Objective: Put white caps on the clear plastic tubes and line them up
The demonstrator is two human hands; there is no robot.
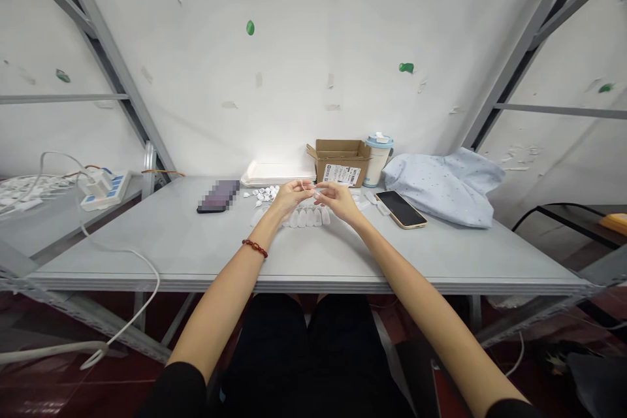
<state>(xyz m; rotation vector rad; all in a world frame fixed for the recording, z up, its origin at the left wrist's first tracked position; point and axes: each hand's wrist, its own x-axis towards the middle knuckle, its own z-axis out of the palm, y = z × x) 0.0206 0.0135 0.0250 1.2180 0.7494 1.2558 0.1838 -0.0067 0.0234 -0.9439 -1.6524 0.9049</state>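
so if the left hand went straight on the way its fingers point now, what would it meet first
Most likely the right hand: its fingertips face those of the left hand close up. A small pale piece seems to sit between them, but exact depth is hard to judge.

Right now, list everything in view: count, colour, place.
Held item: one, clear, centre
Translucent pieces: several, whitish, centre front
Bits: many, white, centre
Tray: one, white, rear
Box: one, brown, rear
Cup: one, white, beside box
Cloth: one, bluish, right
Phone: one, black, right
Flat object: one, dark, left
Power strip: one, white, left
Cables: several, white, left
Unclear item: one, yellow, right
Table: one, grey, centre
Frame bars: several, grey, sides
Wall: one, white, rear
Bracelet: one, brown, worn left
Legs: two, black clothing, below
Left hand: one, centre
Right hand: one, centre
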